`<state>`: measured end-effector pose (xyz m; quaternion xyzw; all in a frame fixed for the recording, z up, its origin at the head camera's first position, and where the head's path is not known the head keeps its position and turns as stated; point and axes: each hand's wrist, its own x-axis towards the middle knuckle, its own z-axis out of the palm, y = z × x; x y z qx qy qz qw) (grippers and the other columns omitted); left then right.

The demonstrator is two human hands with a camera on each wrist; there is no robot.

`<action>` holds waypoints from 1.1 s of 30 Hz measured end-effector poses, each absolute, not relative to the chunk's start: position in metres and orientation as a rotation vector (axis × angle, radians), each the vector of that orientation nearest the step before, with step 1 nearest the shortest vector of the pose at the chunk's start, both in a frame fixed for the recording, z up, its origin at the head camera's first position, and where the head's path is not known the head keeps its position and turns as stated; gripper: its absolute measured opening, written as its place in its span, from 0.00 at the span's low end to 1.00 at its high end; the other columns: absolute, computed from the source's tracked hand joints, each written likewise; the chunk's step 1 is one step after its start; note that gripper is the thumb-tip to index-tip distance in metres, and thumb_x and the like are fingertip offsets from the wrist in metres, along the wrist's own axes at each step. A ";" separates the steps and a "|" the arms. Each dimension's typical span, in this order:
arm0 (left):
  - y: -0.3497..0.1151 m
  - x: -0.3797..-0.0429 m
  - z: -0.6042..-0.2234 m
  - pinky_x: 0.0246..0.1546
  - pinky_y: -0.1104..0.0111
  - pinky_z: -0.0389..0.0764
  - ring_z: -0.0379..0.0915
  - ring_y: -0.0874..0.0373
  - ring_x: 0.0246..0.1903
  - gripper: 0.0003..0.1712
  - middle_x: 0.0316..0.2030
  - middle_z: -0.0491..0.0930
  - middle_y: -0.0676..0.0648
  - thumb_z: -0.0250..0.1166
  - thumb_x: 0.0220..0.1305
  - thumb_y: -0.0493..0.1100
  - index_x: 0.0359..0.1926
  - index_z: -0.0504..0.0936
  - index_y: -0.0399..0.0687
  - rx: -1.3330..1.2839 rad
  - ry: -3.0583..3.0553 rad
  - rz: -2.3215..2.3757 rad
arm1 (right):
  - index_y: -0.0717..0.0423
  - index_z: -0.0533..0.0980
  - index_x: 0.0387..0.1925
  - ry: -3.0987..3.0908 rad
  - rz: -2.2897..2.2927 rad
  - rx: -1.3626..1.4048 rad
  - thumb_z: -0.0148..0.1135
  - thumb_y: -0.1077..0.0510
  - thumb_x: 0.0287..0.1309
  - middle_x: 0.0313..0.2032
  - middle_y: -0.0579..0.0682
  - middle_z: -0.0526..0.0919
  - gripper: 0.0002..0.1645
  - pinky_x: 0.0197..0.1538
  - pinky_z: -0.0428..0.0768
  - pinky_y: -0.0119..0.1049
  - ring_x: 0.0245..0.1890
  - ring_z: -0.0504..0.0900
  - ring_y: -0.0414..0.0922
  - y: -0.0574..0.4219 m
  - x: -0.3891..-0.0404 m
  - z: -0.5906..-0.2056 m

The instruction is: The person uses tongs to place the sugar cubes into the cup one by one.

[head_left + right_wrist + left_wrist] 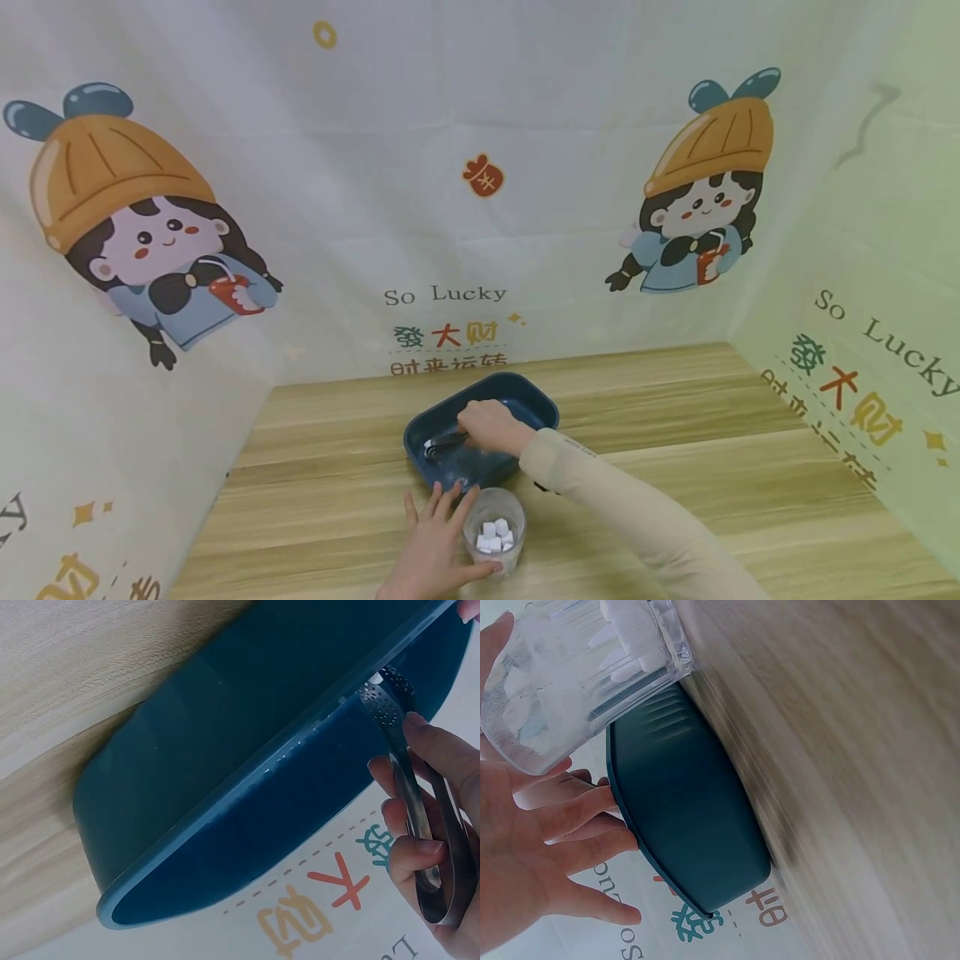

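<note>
My right hand (495,425) grips small metal tongs (409,772) over the dark blue basin (517,385). The tongs' perforated tips reach inside the basin, with a small white piece (376,677) between them. Beside the basin's near side stands a clear glass (519,510) holding several white cubes (491,540). My left hand (433,546) rests against the glass, thumb in front and index finger along its left side. Its fingers are straight and spread, some touching the basin's rim in the left wrist view.
The basin and glass stand on a light wood-grain table (315,500). A printed white curtain (360,208) hangs behind the table and along both sides. Most of the basin's floor is hidden in the wrist views.
</note>
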<state>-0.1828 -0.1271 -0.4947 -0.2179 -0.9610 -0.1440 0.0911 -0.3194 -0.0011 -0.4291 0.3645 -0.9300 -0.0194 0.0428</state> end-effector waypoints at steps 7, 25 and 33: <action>-0.127 -0.183 -0.495 0.48 0.29 0.49 0.59 0.30 0.57 0.55 0.59 0.66 0.36 0.57 0.38 0.77 0.63 0.62 0.50 -0.650 -2.853 -0.439 | 0.48 0.82 0.35 -2.835 -0.002 1.092 0.66 0.51 0.46 0.32 0.43 0.84 0.12 0.29 0.78 0.29 0.30 0.81 0.38 0.008 -0.319 -0.426; -0.127 -0.183 -0.495 0.49 0.29 0.49 0.58 0.31 0.58 0.56 0.60 0.65 0.37 0.60 0.36 0.76 0.63 0.61 0.51 -0.631 -2.855 -0.407 | 0.49 0.81 0.41 -2.803 0.301 1.109 0.64 0.50 0.48 0.39 0.44 0.84 0.16 0.20 0.70 0.21 0.26 0.82 0.35 0.049 -0.310 -0.407; -0.127 -0.183 -0.496 0.49 0.29 0.48 0.56 0.31 0.59 0.56 0.61 0.63 0.37 0.58 0.37 0.77 0.64 0.60 0.52 -0.636 -2.878 -0.430 | 0.53 0.81 0.40 -2.741 0.423 1.136 0.63 0.52 0.48 0.41 0.48 0.83 0.16 0.16 0.56 0.22 0.09 0.64 0.33 0.066 -0.310 -0.397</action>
